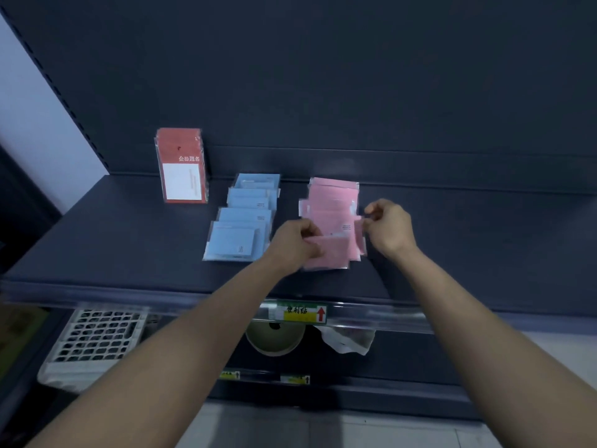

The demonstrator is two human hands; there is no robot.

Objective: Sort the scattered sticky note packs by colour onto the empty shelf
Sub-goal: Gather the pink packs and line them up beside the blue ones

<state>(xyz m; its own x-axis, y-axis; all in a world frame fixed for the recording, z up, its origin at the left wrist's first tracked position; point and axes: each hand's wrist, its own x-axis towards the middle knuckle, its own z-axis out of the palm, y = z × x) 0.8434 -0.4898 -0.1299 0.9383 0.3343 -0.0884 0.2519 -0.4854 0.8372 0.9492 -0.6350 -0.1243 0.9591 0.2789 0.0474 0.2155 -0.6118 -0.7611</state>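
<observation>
Shelf [129, 247]: bears holder and two pack rows.
Holder [182, 166]: upright, rear left.
Left pack row [240, 221]: right of holder, overlapping front to back.
Right pack row [329, 202]: beside left row, apart.
Label [297, 313]: front rail, below right row.
Basket [97, 337]: under shelf, left.

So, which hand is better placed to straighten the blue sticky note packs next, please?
Probably the left hand: it is beside the blue sticky note packs; the right hand is beyond the pink packs.
</observation>
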